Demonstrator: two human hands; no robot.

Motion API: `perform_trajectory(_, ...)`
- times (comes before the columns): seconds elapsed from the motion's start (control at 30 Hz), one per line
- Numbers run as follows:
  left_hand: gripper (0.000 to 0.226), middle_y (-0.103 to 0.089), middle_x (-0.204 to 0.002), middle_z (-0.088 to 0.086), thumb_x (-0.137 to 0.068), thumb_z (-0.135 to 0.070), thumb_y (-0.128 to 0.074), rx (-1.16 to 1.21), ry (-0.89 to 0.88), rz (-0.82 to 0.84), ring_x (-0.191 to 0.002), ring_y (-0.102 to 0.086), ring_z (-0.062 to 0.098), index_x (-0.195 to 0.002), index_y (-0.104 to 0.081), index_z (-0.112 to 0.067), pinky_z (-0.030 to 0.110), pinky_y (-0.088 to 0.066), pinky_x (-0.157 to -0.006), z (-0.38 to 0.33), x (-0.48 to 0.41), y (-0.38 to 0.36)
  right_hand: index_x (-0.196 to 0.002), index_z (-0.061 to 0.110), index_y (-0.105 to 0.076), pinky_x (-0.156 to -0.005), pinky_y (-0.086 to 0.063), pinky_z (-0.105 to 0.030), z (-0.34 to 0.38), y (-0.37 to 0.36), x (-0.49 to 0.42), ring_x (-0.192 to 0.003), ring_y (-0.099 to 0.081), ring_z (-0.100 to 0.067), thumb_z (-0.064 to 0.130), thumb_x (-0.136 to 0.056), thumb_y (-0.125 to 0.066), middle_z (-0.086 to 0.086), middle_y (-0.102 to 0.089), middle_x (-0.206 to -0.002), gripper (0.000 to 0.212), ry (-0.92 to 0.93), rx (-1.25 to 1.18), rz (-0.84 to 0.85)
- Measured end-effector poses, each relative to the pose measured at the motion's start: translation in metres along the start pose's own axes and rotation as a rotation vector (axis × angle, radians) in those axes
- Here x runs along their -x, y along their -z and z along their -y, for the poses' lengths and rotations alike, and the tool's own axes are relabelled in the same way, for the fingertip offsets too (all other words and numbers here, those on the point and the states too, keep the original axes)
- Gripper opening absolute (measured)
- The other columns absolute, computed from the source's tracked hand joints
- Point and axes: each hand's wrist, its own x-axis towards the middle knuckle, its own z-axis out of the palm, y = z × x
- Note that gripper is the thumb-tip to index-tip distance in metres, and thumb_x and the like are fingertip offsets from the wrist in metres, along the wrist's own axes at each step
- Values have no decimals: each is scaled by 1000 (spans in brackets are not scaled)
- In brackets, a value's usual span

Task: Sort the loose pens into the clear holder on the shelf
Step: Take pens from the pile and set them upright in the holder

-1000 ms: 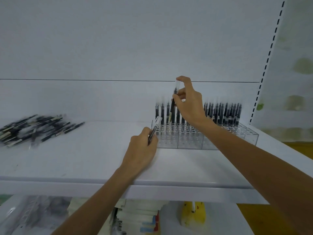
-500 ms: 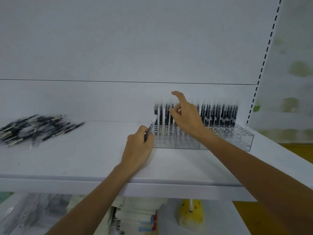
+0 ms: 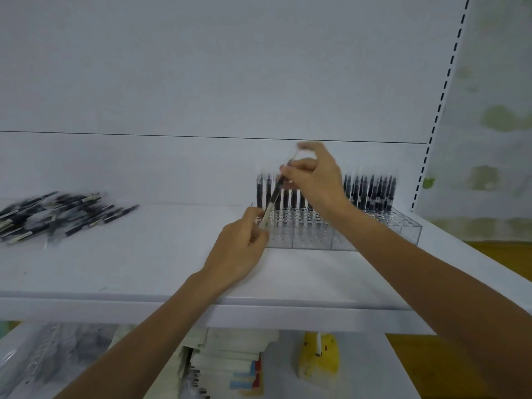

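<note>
A clear holder (image 3: 374, 228) with rows of holes stands on the white shelf (image 3: 144, 263), its back rows filled with upright black pens (image 3: 371, 194). A black pen (image 3: 273, 197) slants up from my left hand (image 3: 239, 249) to my right hand (image 3: 313, 177). My left hand grips its lower end at the holder's left front corner. My right hand pinches its upper end with thumb and fingers, above the standing pens. A pile of loose black pens (image 3: 54, 214) lies at the shelf's far left.
The shelf's back panel rises right behind the holder. A slotted upright (image 3: 440, 105) stands at the right. Below the shelf are stacked paper packets (image 3: 230, 367), a yellow item (image 3: 316, 358) and clear bags (image 3: 43, 361).
My right hand let go of the pen it set into the holder, moved left and took the upper end of the pen in my left hand. That pen now slants between both hands.
</note>
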Motion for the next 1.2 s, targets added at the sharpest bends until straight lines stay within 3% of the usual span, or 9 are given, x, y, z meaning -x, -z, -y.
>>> perform_trajectory(0.1, 23, -54, -110, -4, -93, -28, -48, -324, -76, 265, -104, -50, 14, -114, -53, -21, 27, -40, -89, 11, 8, -1, -129, 15, -41, -69, -60, -32, -1, 12, -18, -77, -69, -23, -4, -86, -61, -8, -63, -84, 51, 164, 134, -135)
perform_trajectory(0.2, 26, -47, -123, -4, -95, -29, -43, -405, -106, 379, -111, -40, 12, -119, -50, -22, 27, -33, -95, 12, 7, -3, -126, 14, -45, -72, -58, -29, -10, 17, -28, -77, -65, -22, -1, -87, -59, -4, -60, -83, 44, 299, 328, -143)
perform_trajectory(0.37, 25, -47, -123, -5, -95, -29, -43, -388, -115, 356, -110, -40, 10, -119, -50, -24, 26, -33, -95, 13, 6, -2, -128, 11, -45, -63, -46, -7, -30, 16, -26, -75, -60, -13, 0, -88, -57, -6, -61, -87, 43, 399, 445, -130)
perform_trajectory(0.47, 25, -48, -122, -5, -95, -29, -44, -386, -119, 346, -108, -41, 11, -118, -51, -24, 27, -34, -94, 13, 6, -3, -130, 10, -45, -67, -48, -13, -38, 16, -23, -76, -58, -13, 0, -90, -57, -3, -58, -88, 43, 410, 492, -107)
perform_trajectory(0.57, 25, -50, -119, -5, -94, -31, -45, -364, -110, 326, -108, -42, 11, -117, -53, -24, 27, -35, -94, 15, 6, -4, -135, 13, -41, -74, -54, -31, -44, 17, -21, -76, -61, -21, 3, -92, -56, -3, -58, -86, 46, 348, 622, 23)
perform_trajectory(0.7, 25, -50, -117, -5, -94, -31, -47, -353, -92, 315, -108, -43, 11, -116, -54, -24, 26, -35, -93, 15, 5, -5, -147, 27, -21, -64, -56, -46, -50, 16, -20, -65, -62, -36, 12, -94, -52, -19, -65, -72, 63, 220, 747, 183)
perform_trajectory(0.8, 25, -50, -119, -6, -94, -32, -47, -351, -90, 306, -110, -43, 11, -117, -54, -24, 26, -35, -94, 14, 6, -6, -147, 32, -17, -53, -52, -41, -46, 15, -27, -51, -54, -31, 8, -92, -48, -19, -61, -65, 67, 131, 860, 255)
perform_trajectory(0.93, 27, -50, -123, -5, -95, -32, -45, -367, -98, 290, -113, -43, 12, -119, -54, -23, 28, -36, -97, 13, 10, -6, -147, 30, -15, -39, -31, -25, -44, 11, -26, -40, -36, -17, -2, -88, -43, -4, -41, -51, 73, 72, 966, 289)
perform_trajectory(1.2, 22, -58, -111, 0, -94, -25, -47, -324, -102, 214, -102, -51, 13, -109, -61, -16, 24, -41, -87, 13, 11, -3, -151, 28, -7, -38, -33, -27, -41, 4, -3, -41, -36, -15, 0, -89, -44, -5, -45, -51, 77, 147, 929, 155)
